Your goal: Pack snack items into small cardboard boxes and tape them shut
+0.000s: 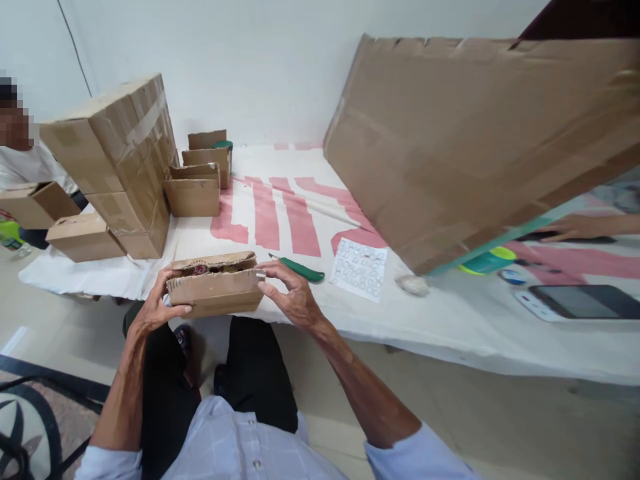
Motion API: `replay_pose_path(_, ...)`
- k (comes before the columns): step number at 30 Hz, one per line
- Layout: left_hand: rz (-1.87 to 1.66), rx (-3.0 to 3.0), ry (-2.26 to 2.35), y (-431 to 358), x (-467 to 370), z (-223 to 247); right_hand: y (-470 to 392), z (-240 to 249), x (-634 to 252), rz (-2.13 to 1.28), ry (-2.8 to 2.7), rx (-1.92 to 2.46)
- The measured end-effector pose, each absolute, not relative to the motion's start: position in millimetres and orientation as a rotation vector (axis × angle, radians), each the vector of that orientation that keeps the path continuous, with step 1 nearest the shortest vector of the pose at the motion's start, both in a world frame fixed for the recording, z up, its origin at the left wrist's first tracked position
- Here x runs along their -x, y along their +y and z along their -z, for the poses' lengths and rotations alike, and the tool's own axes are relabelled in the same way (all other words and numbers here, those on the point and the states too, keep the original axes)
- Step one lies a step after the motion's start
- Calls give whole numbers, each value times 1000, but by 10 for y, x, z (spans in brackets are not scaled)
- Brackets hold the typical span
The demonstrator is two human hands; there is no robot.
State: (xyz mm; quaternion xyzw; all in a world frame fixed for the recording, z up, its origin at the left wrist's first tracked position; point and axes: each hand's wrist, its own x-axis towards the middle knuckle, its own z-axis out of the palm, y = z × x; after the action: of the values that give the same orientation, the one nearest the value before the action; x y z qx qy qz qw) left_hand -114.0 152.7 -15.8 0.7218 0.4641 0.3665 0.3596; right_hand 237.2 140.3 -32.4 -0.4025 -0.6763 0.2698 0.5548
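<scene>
A small cardboard box (220,288) sits at the table's front edge, its top parted along a ragged slit. Something reddish and dark shows inside, too little of it to name. My left hand (155,305) grips the box's left end, thumb along the near side. At the right end, my right hand (293,299) holds the upper corner between thumb and fingers. Just right of the box lies a green-handled cutter (303,270), its point towards the box. A white sheet with rows of small printed shapes (359,270) lies to the right of it.
Taped cartons (127,160) are stacked at the left, with several small opened boxes (193,193) beside them. A large cardboard panel (475,133) leans across the right. Near it are a clear crumpled item (413,285) and a white device with a dark screen (585,301). Another person (30,163) sits far left.
</scene>
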Motion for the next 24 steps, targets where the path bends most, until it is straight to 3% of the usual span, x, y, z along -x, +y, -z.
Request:
replay_pose_path(14, -972, -1972, 1273, 1411, 890, 139, 1430, -393, -2151, -650, -2147, 1008)
replay_pose_path(24, -1101, -2007, 1327, 1383, 693, 72, 1703, -324, -1793, -321, -2315, 794)
